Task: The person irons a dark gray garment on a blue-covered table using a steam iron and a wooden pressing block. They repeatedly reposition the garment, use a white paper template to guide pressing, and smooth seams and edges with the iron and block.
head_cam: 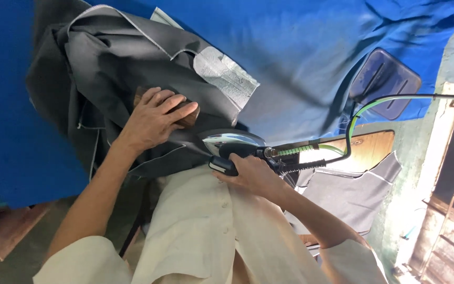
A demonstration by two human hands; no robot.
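Note:
A dark grey garment (116, 58) with pale lining lies bunched on a blue padded ironing table (300, 47). My left hand (151, 118) presses a brown wooden block (190, 117) down onto the grey cloth. My right hand (250, 173) grips the black handle of a shiny metal steam iron (232, 141) that rests on the garment's near edge, just right of the block. A green hose and a black cable (358, 113) run from the iron's back toward the right.
A dark blue iron rest pad (384, 81) sits at the table's right end. Another grey cloth piece (348, 192) hangs below it over a wooden frame. A wall and wooden slats stand at the far right.

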